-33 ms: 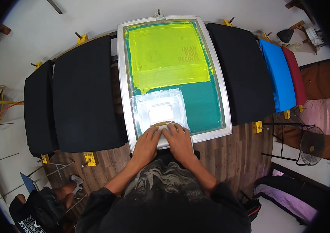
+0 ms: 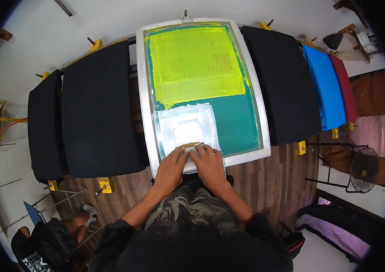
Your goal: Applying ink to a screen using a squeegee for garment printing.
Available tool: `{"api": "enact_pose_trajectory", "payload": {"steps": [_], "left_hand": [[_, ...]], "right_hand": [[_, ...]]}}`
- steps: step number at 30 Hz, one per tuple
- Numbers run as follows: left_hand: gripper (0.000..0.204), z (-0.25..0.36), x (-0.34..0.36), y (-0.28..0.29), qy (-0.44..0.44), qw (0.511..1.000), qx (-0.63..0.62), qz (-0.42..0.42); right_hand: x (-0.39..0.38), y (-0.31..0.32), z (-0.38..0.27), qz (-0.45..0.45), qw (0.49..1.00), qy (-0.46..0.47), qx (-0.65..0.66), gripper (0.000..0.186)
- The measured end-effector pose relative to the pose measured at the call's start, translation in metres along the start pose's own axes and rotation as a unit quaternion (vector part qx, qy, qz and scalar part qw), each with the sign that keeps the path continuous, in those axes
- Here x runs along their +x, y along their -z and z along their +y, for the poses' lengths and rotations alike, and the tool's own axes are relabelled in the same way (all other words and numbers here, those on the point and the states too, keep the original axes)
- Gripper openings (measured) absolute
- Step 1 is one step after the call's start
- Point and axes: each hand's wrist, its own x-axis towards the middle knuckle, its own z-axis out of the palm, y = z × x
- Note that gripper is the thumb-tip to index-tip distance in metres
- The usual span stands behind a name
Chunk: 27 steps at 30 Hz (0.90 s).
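Observation:
A screen-printing frame (image 2: 265, 131) with a silver metal rim lies before me. Its mesh is green, and a yellow-green block with faint lettering covers the far part. White ink (image 2: 188, 117) is spread over the near left of the mesh. At the near end my left hand (image 2: 171, 168) and my right hand (image 2: 207, 165) are side by side, fingers curled over a squeegee. Most of the squeegee is hidden under them; a brown strip of it (image 2: 189, 144) shows just ahead of the fingertips.
Black-covered boards (image 2: 97, 111) flank the frame, with another black one (image 2: 283, 86), a blue one (image 2: 324, 88) and a dark red one (image 2: 343, 88) to the right. Yellow clamp blocks (image 2: 105, 185) hold their ends. A fan (image 2: 364, 172) stands right; a person (image 2: 51, 238) sits lower left.

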Motion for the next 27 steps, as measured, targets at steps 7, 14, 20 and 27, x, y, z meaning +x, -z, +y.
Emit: {"api": "enact_pose_trajectory", "payload": {"steps": [7,14,20,27], "left_hand": [[0.069,0.007,0.011,0.015,0.000,0.999,0.002,0.039],[0.063,0.000,-0.005,-0.006,0.003,1.000,-0.004,0.016],[0.063,0.009,0.002,0.011,0.017,1.000,-0.018,0.012],[0.061,0.004,-0.006,-0.003,0.012,1.000,-0.010,0.018]], "right_hand": [[0.016,0.011,0.000,0.040,0.999,0.008,-0.019,0.034],[0.000,0.005,-0.002,0.003,1.000,0.002,-0.012,0.036],[0.007,0.015,-0.004,-0.010,1.000,-0.008,0.026,0.039],[-0.004,0.002,-0.002,-0.012,1.000,0.001,0.006,0.038]]}}
